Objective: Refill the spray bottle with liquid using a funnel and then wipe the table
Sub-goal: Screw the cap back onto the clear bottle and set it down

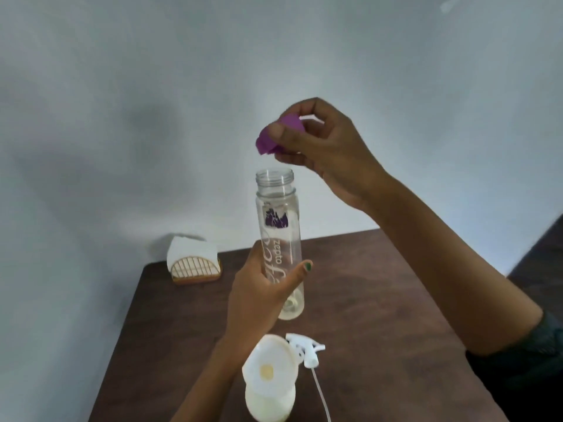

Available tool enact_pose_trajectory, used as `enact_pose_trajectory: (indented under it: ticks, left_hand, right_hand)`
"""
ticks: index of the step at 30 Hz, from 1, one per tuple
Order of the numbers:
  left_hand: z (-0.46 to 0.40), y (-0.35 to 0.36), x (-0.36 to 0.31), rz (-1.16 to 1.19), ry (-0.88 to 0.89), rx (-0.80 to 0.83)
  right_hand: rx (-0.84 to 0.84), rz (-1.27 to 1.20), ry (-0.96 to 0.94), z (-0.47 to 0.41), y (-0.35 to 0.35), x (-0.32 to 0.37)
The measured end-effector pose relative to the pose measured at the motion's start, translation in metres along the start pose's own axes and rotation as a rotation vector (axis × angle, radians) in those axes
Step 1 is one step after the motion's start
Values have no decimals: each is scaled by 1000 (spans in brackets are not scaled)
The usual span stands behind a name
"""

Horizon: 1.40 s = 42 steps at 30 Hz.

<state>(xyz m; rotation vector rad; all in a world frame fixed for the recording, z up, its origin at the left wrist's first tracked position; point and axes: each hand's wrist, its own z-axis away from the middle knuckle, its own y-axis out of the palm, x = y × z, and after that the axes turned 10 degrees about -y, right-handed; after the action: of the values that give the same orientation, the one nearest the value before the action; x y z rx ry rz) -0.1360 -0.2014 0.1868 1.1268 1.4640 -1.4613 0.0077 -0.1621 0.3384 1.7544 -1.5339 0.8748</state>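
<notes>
Left hand (259, 296) grips the open clear bottle (278, 239), printed "zepto", holding little pale liquid; right hand (320, 147) pinches its purple cap (268, 141).

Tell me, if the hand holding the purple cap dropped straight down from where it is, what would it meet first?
Most likely the open mouth of the clear bottle, just below the purple cap in the right hand. Depth is hard to judge from one view, so it might pass slightly beside the rim.

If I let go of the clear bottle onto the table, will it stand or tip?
The clear bottle looks tall, narrow and nearly empty, so probably light and easy to tip. Its round body would likely roll. The open mouth means any leftover liquid could spill.
</notes>
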Motion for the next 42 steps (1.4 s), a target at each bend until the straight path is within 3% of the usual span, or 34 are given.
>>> enact_pose_trajectory:
  ticks: [11,18,23,27,29,33,35,39,42]
  left_hand:
    - [-14,-10,2,-31,9,-29]
    - [-15,-14,10,-148,24,5]
    - [-18,-13,14,-193,31,4]
    - [-20,-13,17,-202,40,2]
    - [-20,-12,18,-212,47,1]
    - [-22,-10,22,-214,45,4]
    - [-23,-11,25,-188,33,5]
    - [-23,-15,31,-175,20,-2]
    - [-23,-14,31,-186,12,-18]
  right_hand:
    - [216,270,54,-2,2,-6]
    - [679,538,147,-18,-11,10]
    - [861,635,190,-30,-10,18]
    - [806,923,155,-30,3,23]
    - [737,1135,184,-26,14,22]
    - [666,1610,52,-20,27,14]
    - [669,1533,133,-24,24,20]
    - [870,998,197,-31,10,35]
    - [902,1038,207,-32,10,32]
